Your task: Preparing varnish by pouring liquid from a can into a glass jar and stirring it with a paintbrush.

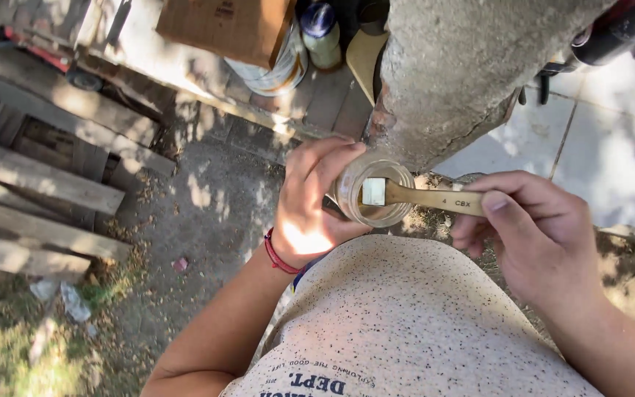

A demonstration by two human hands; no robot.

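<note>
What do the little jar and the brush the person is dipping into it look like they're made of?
The jar in the left hand looks like clear glass: see-through wall, shiny rim. The brush held by the right hand seems to have a pale, bare wooden handle and a bright metal band; its bristles are hidden inside.

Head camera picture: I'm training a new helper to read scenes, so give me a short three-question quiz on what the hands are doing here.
1. True or false: the left hand holds the glass jar.
2. Which part of the paintbrush is inside the jar? A) the wooden handle B) the head with the metal ferrule C) none of it
3. Fill in: the right hand grips the brush by its ____ handle.

Key
1. True; its fingers wrap around the jar's side.
2. B; the head dips into the jar's open mouth while the handle sticks out toward the right hand.
3. Wooden.
</note>
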